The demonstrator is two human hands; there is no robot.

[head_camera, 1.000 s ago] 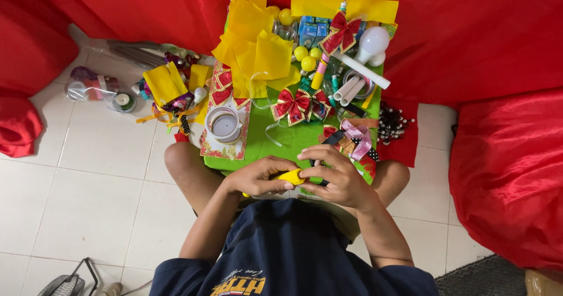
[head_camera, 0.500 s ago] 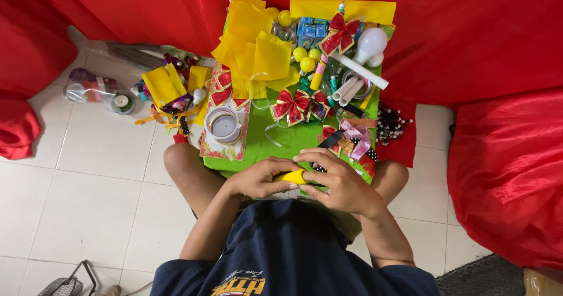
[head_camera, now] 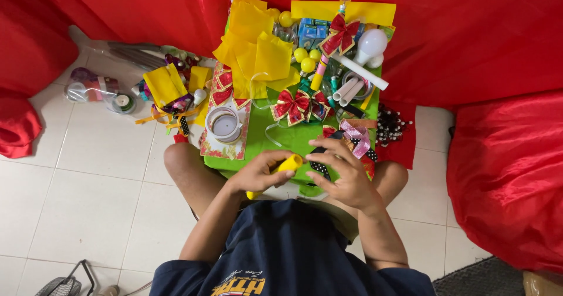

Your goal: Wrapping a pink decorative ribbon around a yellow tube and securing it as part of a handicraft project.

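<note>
My left hand point(head_camera: 258, 174) grips a yellow tube-shaped thing point(head_camera: 287, 165) over my lap, at the near edge of a small green table point(head_camera: 287, 138). My right hand point(head_camera: 343, 170) is curled beside it, with fingertips on a black ribbon with white dots point(head_camera: 319, 166) that lies against the tube's end. A pink ribbon point(head_camera: 353, 135) trails just beyond my right hand. Red and gold bows point(head_camera: 296, 105) lie in the middle of the table.
A roll of clear tape point(head_camera: 224, 123) rests on a patterned card at the table's left. Yellow paper sheets point(head_camera: 252, 44), yellow balls point(head_camera: 306, 58), a white bulb point(head_camera: 372, 41) and white tubes crowd the far half. Ribbon spools and jars point(head_camera: 99, 91) sit on the tiled floor to the left. Red cloth surrounds the area.
Both hands have stayed at the table's near edge, shifting slightly around the yellow tube; the black dotted ribbon now shows under my right fingers.
</note>
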